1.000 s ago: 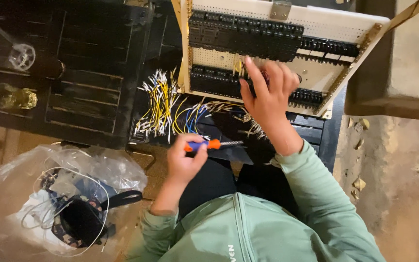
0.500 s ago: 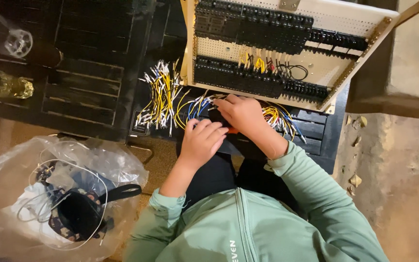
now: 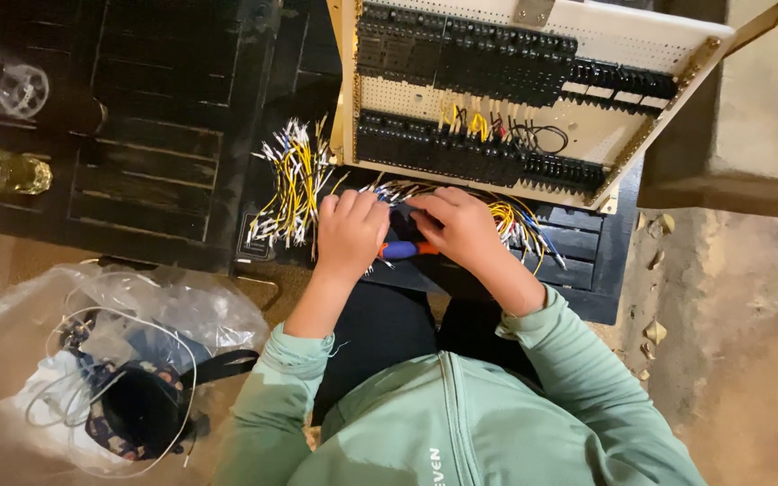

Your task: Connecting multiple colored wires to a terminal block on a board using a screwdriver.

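My left hand (image 3: 349, 236) is curled around a screwdriver (image 3: 402, 249) with an orange and blue handle, which shows between my two hands. My right hand (image 3: 463, 227) lies just right of it, fingers bent down into a heap of yellow, white and blue wires (image 3: 517, 222); what it grips is hidden. Both hands are just below the lower edge of a cream perforated panel (image 3: 587, 135) that carries rows of black terminal blocks (image 3: 461, 54). A few short wires (image 3: 479, 121) stand in the lower row.
A loose bundle of yellow and white wires (image 3: 288, 184) lies to the left of my left hand on a dark slatted surface (image 3: 150, 171). A clear plastic bag (image 3: 92, 360) with cords and a dark pouch sits at lower left. Two glass items (image 3: 6, 171) stand far left.
My right hand has come down from the terminal blocks on the panel to the wires beside my left hand. The left hand with the screwdriver has shifted up slightly toward the panel's edge.
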